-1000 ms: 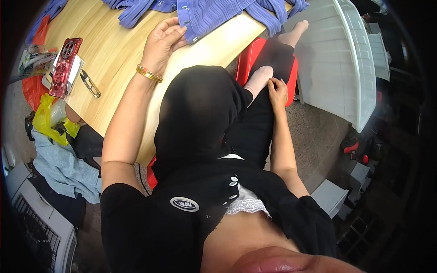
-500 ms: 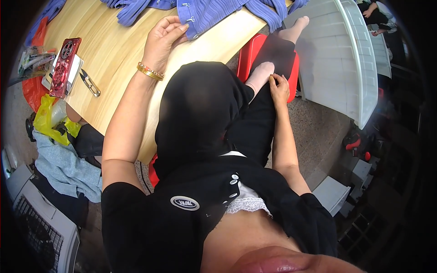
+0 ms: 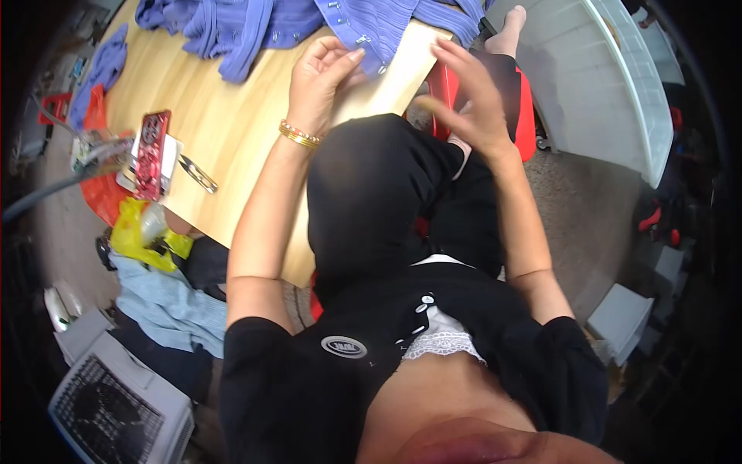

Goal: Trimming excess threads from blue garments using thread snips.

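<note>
A blue-purple ribbed garment (image 3: 386,35) lies along the far side of the wooden table (image 3: 224,108), with small metal pins or hooks along its edge band. My left hand (image 3: 313,89) is at that edge, thumb and fingers closed on the fabric next to the pins; the exact grip is partly hidden. My right hand (image 3: 483,112) is raised over my lap, right of the garment's corner. Its fingers are spread and slightly blurred, and nothing shows between them.
A red-cased phone (image 3: 152,155) and thread snips (image 3: 199,174) lie on the table's left. Yellow plastic bag (image 3: 147,236) and grey-blue cloth (image 3: 166,298) are below. On the right stand a red plastic object (image 3: 525,127) and a big translucent bin (image 3: 595,93).
My right hand has lifted from beside my foot, moving up toward the garment and opening. My left hand stays at the garment's edge. The whole view has shifted, so things sit further right.
</note>
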{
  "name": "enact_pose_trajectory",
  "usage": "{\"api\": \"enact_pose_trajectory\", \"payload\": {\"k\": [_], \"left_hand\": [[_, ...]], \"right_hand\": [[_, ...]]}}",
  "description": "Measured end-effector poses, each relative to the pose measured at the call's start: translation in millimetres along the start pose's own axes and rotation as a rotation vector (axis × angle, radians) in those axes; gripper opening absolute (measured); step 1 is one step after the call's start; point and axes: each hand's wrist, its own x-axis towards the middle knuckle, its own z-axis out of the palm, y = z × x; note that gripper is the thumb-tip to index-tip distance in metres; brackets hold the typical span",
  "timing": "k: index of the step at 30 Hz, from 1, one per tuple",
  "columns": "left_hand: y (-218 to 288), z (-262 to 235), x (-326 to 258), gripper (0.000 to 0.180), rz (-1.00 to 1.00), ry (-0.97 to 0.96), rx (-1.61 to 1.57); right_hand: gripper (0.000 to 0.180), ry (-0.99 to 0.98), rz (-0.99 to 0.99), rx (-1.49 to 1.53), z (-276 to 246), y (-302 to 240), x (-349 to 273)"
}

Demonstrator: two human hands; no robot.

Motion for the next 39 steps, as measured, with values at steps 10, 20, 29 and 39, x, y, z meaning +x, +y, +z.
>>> {"api": "enact_pose_trajectory", "payload": {"k": [10,20,29,39], "left_hand": [[39,58,8,0.021,-0.001,-0.111,0.123],[59,77,34,0.028,0.360,-0.206,0.536],[119,78,99,0.044,1.092,-0.226,1.590],[150,54,131,0.033,1.159,-0.226,1.650]], "right_hand": [[0.026,0.199,-0.100,0.126,18,3,36],[0.026,0.132,0.273,0.457,-15,-23,34],[0.016,0.108,-0.006,0.415,-92,-74,8],[0.013,0.100,0.014,0.567,-140,-126,-29]]}}
